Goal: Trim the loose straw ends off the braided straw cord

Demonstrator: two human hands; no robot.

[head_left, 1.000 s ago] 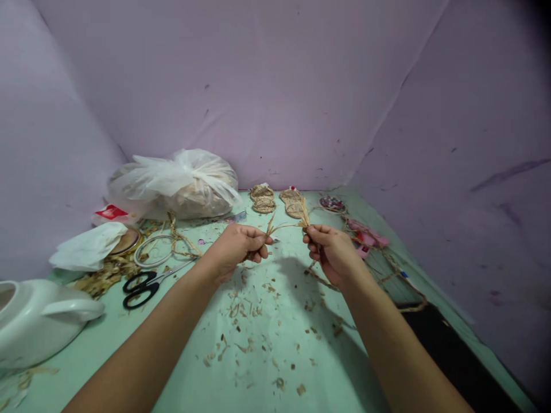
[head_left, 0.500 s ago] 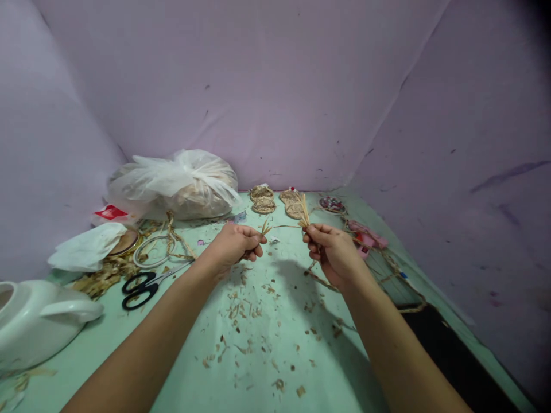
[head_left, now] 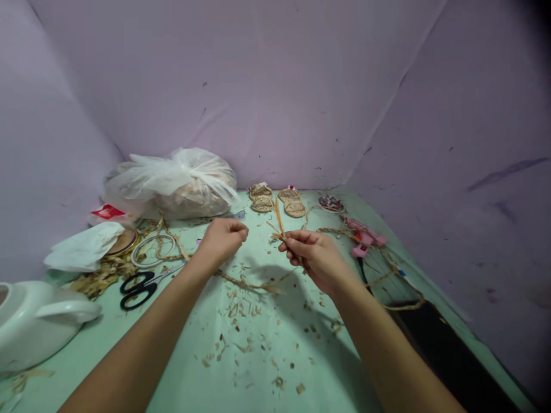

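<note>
My right hand (head_left: pixel 316 255) pinches a bundle of dry, straw-coloured fibre strips (head_left: pixel 279 221), with one pale strip standing upright above the fingertips. To its left, my left hand (head_left: pixel 221 241) is closed with thumb and fingers pressed together. Whatever it may hold is hidden. The hands are apart, with no strand visible between them. On the green surface below them lies the frayed end of a braided fibre cord (head_left: pixel 247 284). Beyond the hands, against the wall, are two small woven sandals, the left sandal (head_left: pixel 261 202) and the right sandal (head_left: pixel 293 203).
Black-handled scissors (head_left: pixel 140 291), a white ring (head_left: pixel 140 259) and a white pitcher (head_left: pixel 47 324) lie left. A tied plastic bag (head_left: pixel 185 186) stands behind. At right are a pink glue gun (head_left: pixel 365 241), a dish of beads (head_left: pixel 330 203) and more braided cord (head_left: pixel 404 308). Scraps litter the middle.
The thin strand stretched between my hands no longer shows. My right hand has moved left and slightly down with the fibre bundle; my left hand has shifted left. The cord end now shows beneath.
</note>
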